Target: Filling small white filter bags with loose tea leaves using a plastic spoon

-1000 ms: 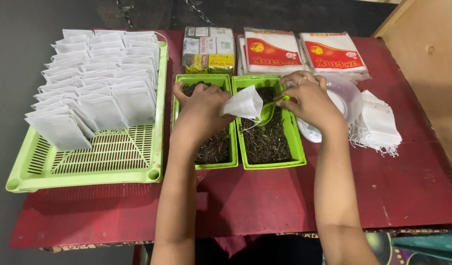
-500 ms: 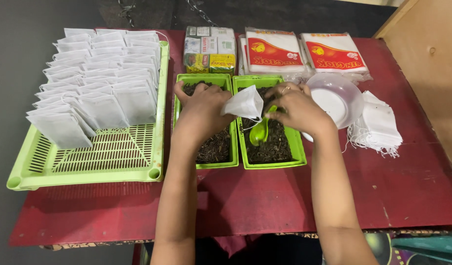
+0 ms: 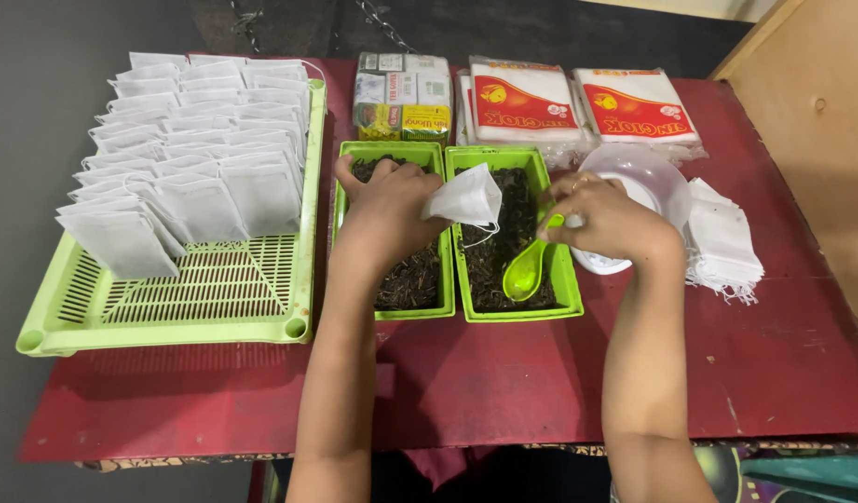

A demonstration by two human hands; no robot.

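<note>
At the centre of the frame, I had the left hand [image 3: 384, 210] pinched on a small white filter bag [image 3: 465, 197], held just above the gap between two green trays of dark loose tea. The right hand [image 3: 608, 222] was closed around the handle of a green plastic spoon [image 3: 527, 268], its bowl resting down in the right tea tray [image 3: 567, 284]; whether the spoon carried tea I could not tell. The bag hung just left of the spoon hand, near it but apart. By my judgement the work stood well under way: rows of filled white bags [image 3: 182, 149] stood upright across the upper part of the slotted green basket [image 3: 196, 307] at left, its lower part bare, while a stack of flat empty bags [image 3: 722, 237] waited at right beside a clear plastic bowl [image 3: 657, 177]. Tea packets [image 3: 578, 102] lined the red table [image 3: 503, 382] along the top.
</note>
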